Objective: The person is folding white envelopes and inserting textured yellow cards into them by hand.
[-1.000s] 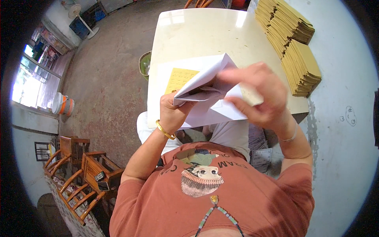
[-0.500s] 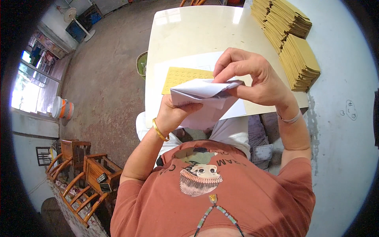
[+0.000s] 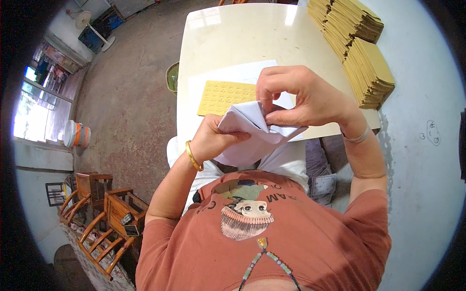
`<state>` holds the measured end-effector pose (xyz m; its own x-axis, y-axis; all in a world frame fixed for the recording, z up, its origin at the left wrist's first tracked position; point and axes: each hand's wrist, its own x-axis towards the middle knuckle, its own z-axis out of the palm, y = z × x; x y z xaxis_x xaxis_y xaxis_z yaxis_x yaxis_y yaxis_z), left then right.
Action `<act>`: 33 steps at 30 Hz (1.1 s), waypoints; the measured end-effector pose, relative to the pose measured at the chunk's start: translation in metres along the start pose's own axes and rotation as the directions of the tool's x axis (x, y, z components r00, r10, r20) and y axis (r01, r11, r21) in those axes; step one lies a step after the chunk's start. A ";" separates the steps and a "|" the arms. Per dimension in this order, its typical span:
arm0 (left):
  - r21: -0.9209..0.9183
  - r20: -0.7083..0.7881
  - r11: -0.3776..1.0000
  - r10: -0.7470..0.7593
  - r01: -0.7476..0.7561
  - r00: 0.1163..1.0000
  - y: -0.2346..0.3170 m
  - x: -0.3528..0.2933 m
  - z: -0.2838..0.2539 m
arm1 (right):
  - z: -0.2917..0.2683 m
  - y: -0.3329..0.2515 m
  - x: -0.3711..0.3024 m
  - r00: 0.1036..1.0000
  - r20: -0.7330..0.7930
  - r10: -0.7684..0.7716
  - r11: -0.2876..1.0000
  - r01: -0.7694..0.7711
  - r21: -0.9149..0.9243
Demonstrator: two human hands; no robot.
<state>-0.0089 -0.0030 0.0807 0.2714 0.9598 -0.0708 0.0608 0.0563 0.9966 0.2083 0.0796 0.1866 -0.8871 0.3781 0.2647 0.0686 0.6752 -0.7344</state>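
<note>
A white sheet of paper point(image 3: 247, 140), partly folded and creased along its upper edge, is held up over my lap. My left hand point(image 3: 214, 137) grips its left side, the thumb lying across the front. At the upper edge, the fingers and thumb of my right hand point(image 3: 298, 94) pinch a fold; the fingertips are partly hidden by the paper. Behind it, a yellow sheet with rows of raised round marks point(image 3: 224, 96) lies on the table, its right end covered by my right hand. White paper point(image 3: 211, 75) lies flat beneath the yellow sheet.
The cream table point(image 3: 233, 34) carries stacks of yellow paper point(image 3: 365, 68) along its right edge, by the wall. A green bin point(image 3: 172, 77) stands left of the table. Wooden chairs point(image 3: 114, 213) are at the lower left. Bundled papers point(image 3: 320, 169) sit under the table at right.
The upper edge of the white paper has gone from a flattish fold to a peaked, crumpled one. My right hand has shifted slightly down and left, pinching nearer the paper's middle.
</note>
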 end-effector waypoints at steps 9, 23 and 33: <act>0.127 0.064 0.991 -0.046 0.038 0.997 0.004 0.006 -0.010 | 0.011 0.000 0.000 0.967 -0.087 0.240 0.971 -0.239 0.033; 0.166 0.124 0.986 -0.055 0.034 0.991 -0.009 0.012 -0.008 | 0.032 0.029 -0.001 0.996 -0.076 0.040 0.956 -0.061 -0.288; 0.163 0.050 0.985 -0.070 0.061 0.996 -0.003 0.008 -0.014 | 0.008 0.027 -0.015 0.930 0.091 0.357 0.930 -0.363 0.063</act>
<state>-0.0199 0.0082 0.0774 0.3145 0.9385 -0.1427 0.2333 0.0692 0.9699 0.2201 0.0874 0.1575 -0.8417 0.5351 -0.0726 0.3572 0.4508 -0.8181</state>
